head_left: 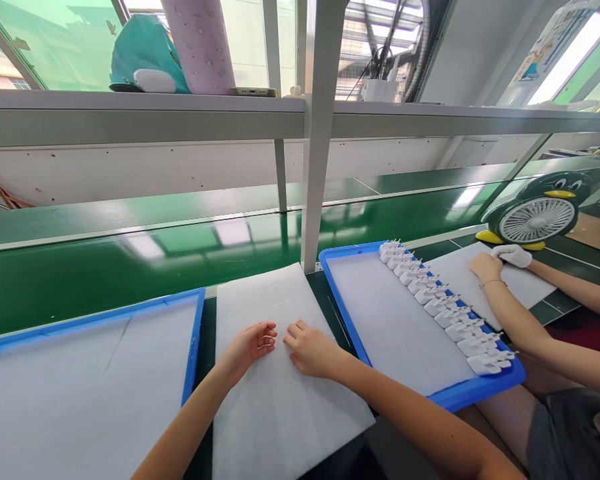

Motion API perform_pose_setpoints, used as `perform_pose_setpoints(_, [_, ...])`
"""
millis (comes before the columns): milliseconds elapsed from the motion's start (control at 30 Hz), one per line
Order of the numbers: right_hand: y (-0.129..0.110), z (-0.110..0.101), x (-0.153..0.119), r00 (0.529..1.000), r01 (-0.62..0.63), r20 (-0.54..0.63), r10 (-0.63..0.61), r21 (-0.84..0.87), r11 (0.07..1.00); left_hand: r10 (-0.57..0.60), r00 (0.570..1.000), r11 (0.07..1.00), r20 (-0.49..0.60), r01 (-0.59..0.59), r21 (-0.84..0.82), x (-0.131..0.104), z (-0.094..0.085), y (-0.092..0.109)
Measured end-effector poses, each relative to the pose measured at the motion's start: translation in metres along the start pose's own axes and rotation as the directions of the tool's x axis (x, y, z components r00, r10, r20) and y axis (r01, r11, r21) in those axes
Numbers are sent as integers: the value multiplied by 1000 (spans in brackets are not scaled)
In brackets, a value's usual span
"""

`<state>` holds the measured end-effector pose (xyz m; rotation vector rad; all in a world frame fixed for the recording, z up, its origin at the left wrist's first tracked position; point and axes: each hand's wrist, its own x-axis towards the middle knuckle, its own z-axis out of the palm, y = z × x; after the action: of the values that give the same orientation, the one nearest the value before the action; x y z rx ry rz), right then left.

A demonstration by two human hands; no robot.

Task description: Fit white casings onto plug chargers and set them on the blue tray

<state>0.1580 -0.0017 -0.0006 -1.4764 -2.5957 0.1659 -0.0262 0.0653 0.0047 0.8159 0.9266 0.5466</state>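
L hand (253, 347) above pale sheet (285, 427), fingers loosely curled; grip part spread, nothing seen in it. R hand (313, 348) just beside, fingers bent down; tips partly hidden, can't tell if grip pinches anything. Sheet: thin, matte, approx. rectangular, flat on dark green surface (207, 343) betw. L tray (193, 347) & R tray (463, 395). Both trays blue, plastic-looking, w/ pale smooth lining. R tray: slanting row of small white parts (444, 307), rounded, w/ thin prongs. Far R: co-worker's bare hand (487, 267) & white fabric glove (514, 255).
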Motion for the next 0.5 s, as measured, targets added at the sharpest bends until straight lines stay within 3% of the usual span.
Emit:
perform_pose_setpoints(233, [3, 2, 3, 999, 28, -29, -29, -34, 999, -7, 1000, 1000, -6, 7, -8, 1, 0, 2])
perform_pose_setpoints(500, [11, 2, 14, 999, 13, -48, -18, -89, 996, -77, 992, 997, -102, 78, 6, 11, -2, 13])
